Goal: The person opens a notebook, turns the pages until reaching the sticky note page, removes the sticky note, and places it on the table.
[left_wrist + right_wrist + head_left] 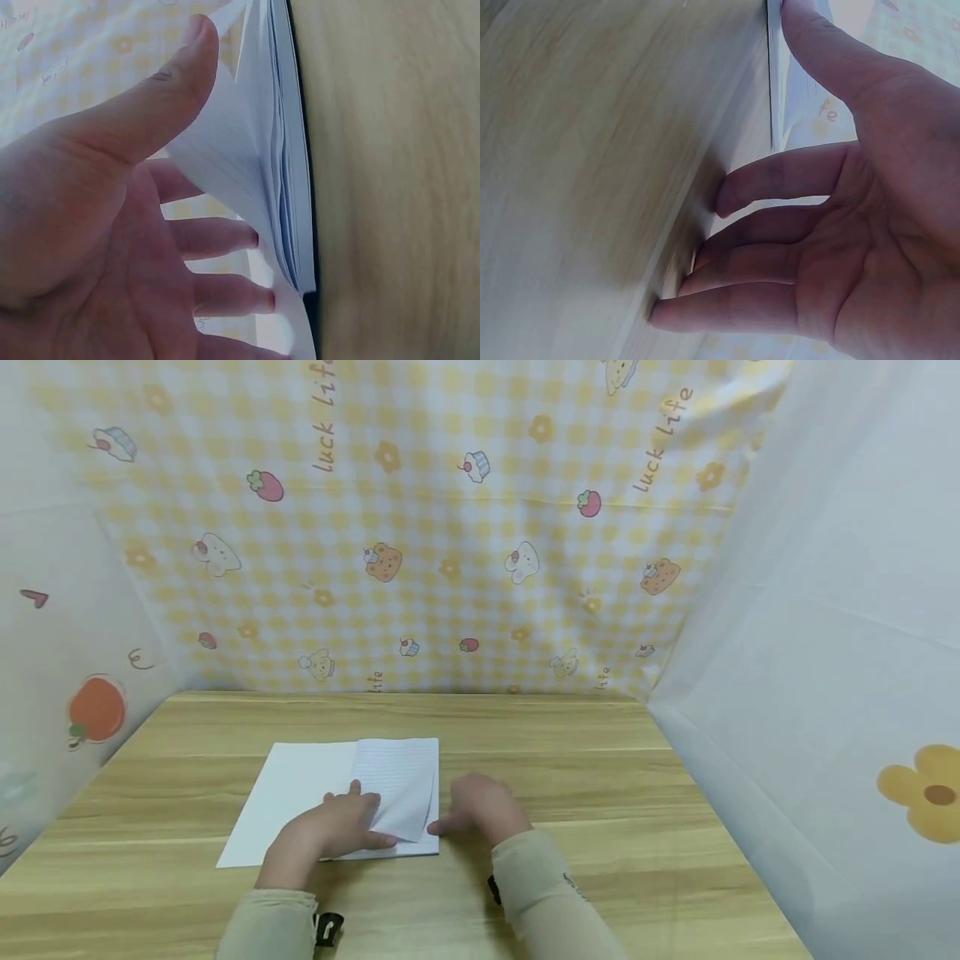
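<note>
An open notebook (288, 785) lies on the wooden table, blank white on its left side and lined on its right. One lined page (408, 810) is lifted and curls over toward the left at its near right corner. My left hand (337, 825) is at the middle of the notebook, fingers spread over the left side, thumb by the curled page. The left wrist view shows that page (217, 142) bowed up between thumb and fingers, beside the stacked sheets. My right hand (483, 806) touches the notebook's right edge with its thumb; its other fingertips (660, 311) rest on the table.
The wooden table (600, 760) extends around the notebook. A yellow checked curtain (450, 527) hangs behind it, with white sheets (840, 652) at the sides. Both sleeves are light-coloured, and a black strap piece (328, 929) shows at the left wrist.
</note>
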Action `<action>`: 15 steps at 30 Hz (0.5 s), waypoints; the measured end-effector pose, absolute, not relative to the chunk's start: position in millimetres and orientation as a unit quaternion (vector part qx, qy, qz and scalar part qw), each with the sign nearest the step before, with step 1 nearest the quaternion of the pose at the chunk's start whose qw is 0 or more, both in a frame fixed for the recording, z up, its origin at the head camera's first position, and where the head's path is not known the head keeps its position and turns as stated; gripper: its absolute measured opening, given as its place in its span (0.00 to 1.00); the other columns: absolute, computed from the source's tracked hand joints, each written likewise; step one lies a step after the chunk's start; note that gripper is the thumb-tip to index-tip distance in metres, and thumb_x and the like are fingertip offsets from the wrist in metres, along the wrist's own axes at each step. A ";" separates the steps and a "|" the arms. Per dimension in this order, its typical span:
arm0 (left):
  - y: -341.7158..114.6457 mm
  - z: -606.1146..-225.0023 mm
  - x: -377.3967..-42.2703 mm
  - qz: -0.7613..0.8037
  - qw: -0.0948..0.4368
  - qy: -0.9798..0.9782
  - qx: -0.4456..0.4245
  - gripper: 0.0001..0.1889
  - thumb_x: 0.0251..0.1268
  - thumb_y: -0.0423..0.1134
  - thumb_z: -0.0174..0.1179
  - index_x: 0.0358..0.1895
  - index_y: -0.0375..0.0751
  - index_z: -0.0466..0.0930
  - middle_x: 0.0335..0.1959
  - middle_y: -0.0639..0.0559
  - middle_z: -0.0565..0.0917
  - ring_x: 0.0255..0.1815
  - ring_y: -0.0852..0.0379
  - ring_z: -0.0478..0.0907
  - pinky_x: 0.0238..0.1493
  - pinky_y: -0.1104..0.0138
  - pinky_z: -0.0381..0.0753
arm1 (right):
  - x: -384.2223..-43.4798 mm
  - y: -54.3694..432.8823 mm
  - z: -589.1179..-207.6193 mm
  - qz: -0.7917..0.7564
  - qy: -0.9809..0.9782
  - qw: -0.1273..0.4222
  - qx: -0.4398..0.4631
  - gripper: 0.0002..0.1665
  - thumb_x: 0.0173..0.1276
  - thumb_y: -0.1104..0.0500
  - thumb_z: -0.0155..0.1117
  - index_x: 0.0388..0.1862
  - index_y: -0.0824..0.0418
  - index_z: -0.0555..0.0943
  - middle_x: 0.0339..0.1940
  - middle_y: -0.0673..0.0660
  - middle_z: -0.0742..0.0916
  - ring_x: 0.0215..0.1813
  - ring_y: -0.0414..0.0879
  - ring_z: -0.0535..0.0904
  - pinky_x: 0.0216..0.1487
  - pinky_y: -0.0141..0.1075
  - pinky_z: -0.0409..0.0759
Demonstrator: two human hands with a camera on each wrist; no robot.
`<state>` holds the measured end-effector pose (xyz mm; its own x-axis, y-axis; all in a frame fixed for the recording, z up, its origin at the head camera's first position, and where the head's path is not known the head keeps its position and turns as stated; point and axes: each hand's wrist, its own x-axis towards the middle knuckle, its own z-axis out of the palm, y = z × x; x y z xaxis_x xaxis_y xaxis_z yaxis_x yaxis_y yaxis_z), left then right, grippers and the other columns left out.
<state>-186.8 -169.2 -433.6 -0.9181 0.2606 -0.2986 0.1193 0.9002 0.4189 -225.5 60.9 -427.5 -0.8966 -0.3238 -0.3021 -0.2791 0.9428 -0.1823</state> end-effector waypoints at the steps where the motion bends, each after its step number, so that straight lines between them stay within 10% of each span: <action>1: -168.8 -433.1 -186.9 0.200 0.176 0.959 0.101 0.50 0.61 0.64 0.72 0.76 0.30 0.71 0.79 0.15 0.58 0.71 0.02 0.55 0.67 0.17 0.61 | -225.1 61.2 -427.3 -0.067 0.972 0.166 -0.155 0.31 0.61 0.33 0.80 0.25 0.56 0.80 0.27 0.50 0.81 0.31 0.43 0.73 0.36 0.41 0.80; 9: -171.4 -426.6 -186.7 0.234 0.161 0.952 0.113 0.32 0.80 0.44 0.59 0.75 0.23 0.69 0.76 0.16 0.64 0.74 0.12 0.65 0.73 0.27 0.66 | -223.8 62.9 -424.1 -0.064 0.973 0.168 -0.146 0.30 0.61 0.33 0.80 0.28 0.56 0.80 0.29 0.49 0.83 0.33 0.43 0.75 0.47 0.47 0.85; 15: -188.5 -413.8 -187.1 0.293 0.081 0.953 0.011 0.38 0.82 0.44 0.52 0.80 0.18 0.53 0.70 0.15 0.72 0.67 0.20 0.77 0.61 0.33 0.82 | -225.2 57.3 -424.8 -0.054 0.972 0.179 -0.146 0.31 0.63 0.31 0.77 0.38 0.57 0.85 0.45 0.52 0.91 0.52 0.50 0.87 0.68 0.67 0.79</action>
<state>-187.1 -188.5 -413.8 -0.9867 0.0683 -0.1477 -0.0265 0.8281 0.5600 -225.2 57.3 -424.8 -0.8936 -0.3028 -0.3313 -0.2646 0.9516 -0.1561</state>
